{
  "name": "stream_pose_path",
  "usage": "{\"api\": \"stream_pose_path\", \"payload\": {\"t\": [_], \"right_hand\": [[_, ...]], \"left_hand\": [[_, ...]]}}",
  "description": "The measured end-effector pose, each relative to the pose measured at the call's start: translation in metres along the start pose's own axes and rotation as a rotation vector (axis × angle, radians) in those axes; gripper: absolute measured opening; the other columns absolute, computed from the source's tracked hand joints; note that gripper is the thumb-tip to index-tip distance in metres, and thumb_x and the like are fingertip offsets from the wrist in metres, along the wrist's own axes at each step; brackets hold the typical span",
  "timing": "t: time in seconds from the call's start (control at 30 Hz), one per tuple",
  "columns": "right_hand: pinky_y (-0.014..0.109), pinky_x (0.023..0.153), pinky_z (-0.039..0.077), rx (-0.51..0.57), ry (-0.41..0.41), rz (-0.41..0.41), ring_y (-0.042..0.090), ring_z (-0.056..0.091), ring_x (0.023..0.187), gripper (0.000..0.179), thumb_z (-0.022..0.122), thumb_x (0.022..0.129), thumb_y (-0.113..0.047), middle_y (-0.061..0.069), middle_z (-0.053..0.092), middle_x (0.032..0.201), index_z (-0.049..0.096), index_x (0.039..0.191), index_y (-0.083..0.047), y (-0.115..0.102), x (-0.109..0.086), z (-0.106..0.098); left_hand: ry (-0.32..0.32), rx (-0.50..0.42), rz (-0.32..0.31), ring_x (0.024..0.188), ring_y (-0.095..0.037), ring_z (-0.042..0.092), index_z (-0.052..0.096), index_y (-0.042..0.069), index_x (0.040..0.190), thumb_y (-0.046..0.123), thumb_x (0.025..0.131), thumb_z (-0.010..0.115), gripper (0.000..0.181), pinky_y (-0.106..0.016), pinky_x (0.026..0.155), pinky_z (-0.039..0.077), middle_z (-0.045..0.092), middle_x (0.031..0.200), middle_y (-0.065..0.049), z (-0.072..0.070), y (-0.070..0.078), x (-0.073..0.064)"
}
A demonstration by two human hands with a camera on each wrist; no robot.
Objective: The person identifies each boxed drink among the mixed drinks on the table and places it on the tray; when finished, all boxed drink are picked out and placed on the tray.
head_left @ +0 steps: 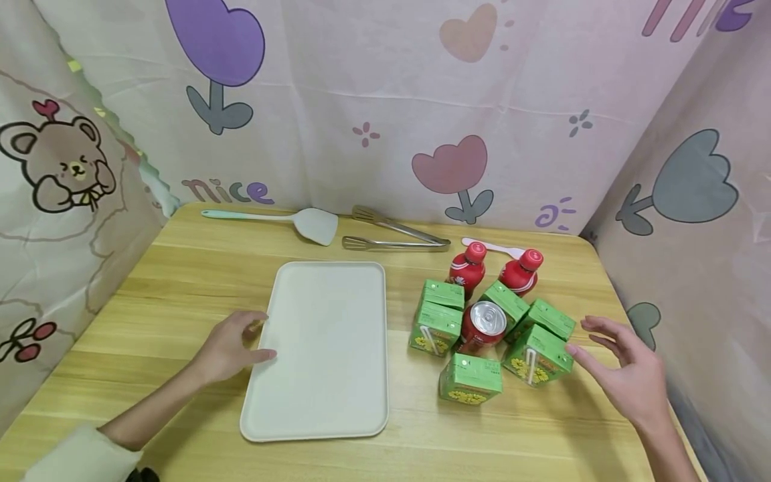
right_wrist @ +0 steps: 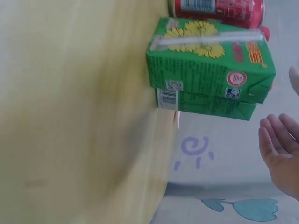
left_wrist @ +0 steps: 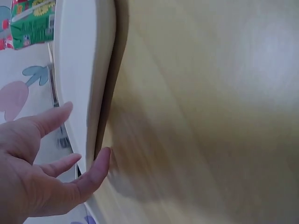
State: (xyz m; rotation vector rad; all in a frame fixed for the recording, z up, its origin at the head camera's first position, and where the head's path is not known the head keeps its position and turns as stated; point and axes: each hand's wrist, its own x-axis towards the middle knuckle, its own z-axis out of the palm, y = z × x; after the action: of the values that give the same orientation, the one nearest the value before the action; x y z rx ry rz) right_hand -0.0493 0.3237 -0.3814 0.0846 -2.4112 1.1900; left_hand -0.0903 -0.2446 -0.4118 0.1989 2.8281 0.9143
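Note:
At the left edge of a white rectangular tray [head_left: 325, 348] is my left hand [head_left: 231, 351], its thumb and fingers spread apart. Fingertips overlap the tray's rim in the left wrist view; whether they touch it I cannot tell. My right hand [head_left: 629, 378] hovers with parted fingers just right of a green drink carton [head_left: 538, 355] and holds nothing. That carton, printed with yellow flowers, has a straw on its side. More green cartons [head_left: 470, 379] surround a red soda can [head_left: 484, 325]. Two red bottles [head_left: 467, 266] with red caps stand behind them.
Along the table's back edge lie a white spatula [head_left: 316, 225] with a pale green handle, metal tongs [head_left: 397, 244] spread apart, and a pale pink utensil [head_left: 494, 248] partly hidden by a bottle. Printed curtains [head_left: 325, 134] enclose the wooden table [head_left: 181, 288] at the back and sides.

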Motion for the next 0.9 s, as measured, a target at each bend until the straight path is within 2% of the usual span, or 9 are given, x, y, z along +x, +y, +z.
{"api": "stream_pose_path", "payload": {"t": [0.2, 0.37, 0.5, 0.73, 0.9], "right_hand": [[0.008, 0.086, 0.046, 0.027, 0.008, 0.040, -0.001, 0.060, 0.096, 0.043, 0.076, 0.064, 0.016, -0.009, 0.064, 0.099, 0.063, 0.103, 0.006, 0.000, -0.014, 0.005], [0.009, 0.085, 0.047, 0.036, -0.031, 0.053, -0.002, 0.060, 0.097, 0.042, 0.076, 0.065, 0.015, -0.012, 0.064, 0.099, 0.063, 0.105, 0.006, 0.001, -0.021, 0.009], [0.010, 0.084, 0.048, 0.064, -0.029, 0.087, -0.002, 0.061, 0.097, 0.044, 0.076, 0.066, 0.016, -0.013, 0.065, 0.100, 0.062, 0.107, 0.008, 0.001, -0.025, 0.011], [0.008, 0.082, 0.048, 0.085, -0.023, 0.081, -0.003, 0.060, 0.096, 0.050, 0.076, 0.063, 0.018, -0.010, 0.063, 0.105, 0.061, 0.110, 0.010, 0.004, -0.029, 0.017], [0.008, 0.083, 0.048, 0.083, -0.001, 0.121, -0.004, 0.061, 0.094, 0.053, 0.077, 0.061, 0.018, -0.013, 0.062, 0.106, 0.061, 0.112, 0.010, 0.005, -0.032, 0.021]], "left_hand": [[-0.002, -0.009, -0.005, 0.081, -0.021, 0.047, 0.059, 0.003, 0.107, 0.015, 0.072, 0.080, 0.043, -0.025, 0.063, 0.038, 0.054, 0.097, -0.012, 0.009, 0.003, -0.010], [-0.031, -0.028, -0.029, 0.073, -0.017, 0.044, 0.062, 0.003, 0.095, 0.007, 0.070, 0.079, 0.030, -0.022, 0.058, 0.036, 0.051, 0.087, -0.008, 0.012, 0.005, -0.016], [-0.045, -0.057, -0.058, 0.073, -0.016, 0.045, 0.062, 0.002, 0.094, 0.002, 0.070, 0.077, 0.028, -0.021, 0.055, 0.037, 0.050, 0.086, -0.008, 0.013, 0.006, -0.019], [-0.014, -0.092, -0.053, 0.074, -0.014, 0.046, 0.065, 0.002, 0.095, 0.001, 0.071, 0.076, 0.027, -0.019, 0.057, 0.039, 0.053, 0.084, -0.005, 0.013, 0.004, -0.020], [0.004, -0.096, -0.043, 0.073, -0.013, 0.046, 0.066, 0.003, 0.095, 0.001, 0.071, 0.076, 0.026, -0.019, 0.058, 0.040, 0.054, 0.082, -0.004, 0.013, 0.003, -0.015]]}}
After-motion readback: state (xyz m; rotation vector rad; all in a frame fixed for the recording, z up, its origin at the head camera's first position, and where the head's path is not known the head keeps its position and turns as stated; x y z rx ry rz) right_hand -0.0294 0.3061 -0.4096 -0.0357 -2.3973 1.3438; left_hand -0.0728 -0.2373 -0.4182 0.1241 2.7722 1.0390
